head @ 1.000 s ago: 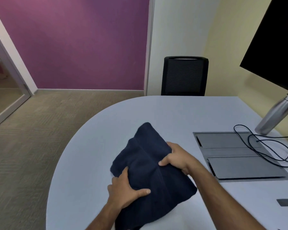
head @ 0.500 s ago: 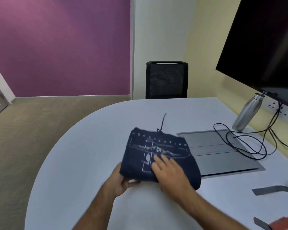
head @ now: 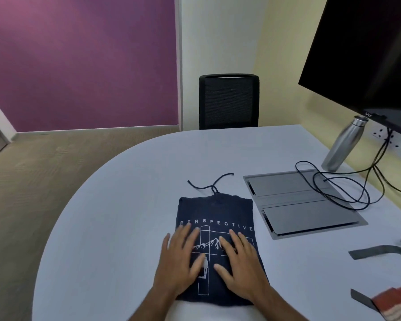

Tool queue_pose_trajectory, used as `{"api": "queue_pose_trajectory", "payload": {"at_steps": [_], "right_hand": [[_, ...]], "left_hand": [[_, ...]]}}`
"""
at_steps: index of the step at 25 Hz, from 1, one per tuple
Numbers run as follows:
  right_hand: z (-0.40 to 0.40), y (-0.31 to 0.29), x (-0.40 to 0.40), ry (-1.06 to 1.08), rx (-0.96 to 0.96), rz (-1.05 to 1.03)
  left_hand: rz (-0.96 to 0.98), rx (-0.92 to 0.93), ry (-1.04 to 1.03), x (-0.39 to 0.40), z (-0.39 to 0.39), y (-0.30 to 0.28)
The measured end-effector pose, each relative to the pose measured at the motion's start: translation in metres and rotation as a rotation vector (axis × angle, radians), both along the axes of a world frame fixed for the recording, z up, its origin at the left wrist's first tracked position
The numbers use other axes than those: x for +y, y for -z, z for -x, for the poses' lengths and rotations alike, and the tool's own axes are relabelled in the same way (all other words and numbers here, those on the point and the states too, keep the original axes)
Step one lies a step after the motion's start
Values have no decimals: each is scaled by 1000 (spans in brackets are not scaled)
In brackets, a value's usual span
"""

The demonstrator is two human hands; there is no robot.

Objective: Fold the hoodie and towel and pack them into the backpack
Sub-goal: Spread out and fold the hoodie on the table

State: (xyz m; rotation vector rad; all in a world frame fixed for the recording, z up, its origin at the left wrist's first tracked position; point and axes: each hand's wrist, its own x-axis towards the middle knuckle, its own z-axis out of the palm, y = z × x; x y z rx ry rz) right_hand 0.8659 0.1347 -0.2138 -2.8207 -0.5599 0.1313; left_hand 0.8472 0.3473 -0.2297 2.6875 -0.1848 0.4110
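Hoodie [head: 218,218], folded into a navy rectangle with its print facing up, lies on the white table [head: 116,205] just left of the grey floor-box lid [head: 303,202]. Left hand [head: 178,262] and right hand [head: 241,265] both press flat on it, fingers straight and spread.

An office meeting room. A mesh chair [head: 229,101] faces a rounded table [head: 116,205] with a cable hatch [head: 303,202]. A large screen [head: 366,52] hangs above wall sockets [head: 394,143].
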Motion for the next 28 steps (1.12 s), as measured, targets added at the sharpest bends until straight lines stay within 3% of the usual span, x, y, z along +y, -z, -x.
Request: {"api": "queue_pose_trajectory", "payload": {"at_steps": [2, 5, 12, 18, 24, 28], "right_hand": [[-5, 8, 1, -18, 146, 122], [-4, 16, 5, -37, 227, 201], [-6, 15, 2, -57, 273, 171], [20, 13, -62, 126, 208, 57], [47, 1, -194, 417, 213, 43], [69, -5, -294, 667, 190, 14]], "left_hand": [[-250, 153, 106, -3, 3, 18], [-271, 387, 16, -6, 17, 44], [-331, 371, -45, -9, 23, 47], [-272, 320, 65, -37, 21, 13], [-93, 277, 243, -162, 2, -21], [253, 588, 283, -268, 9, -23]]}}
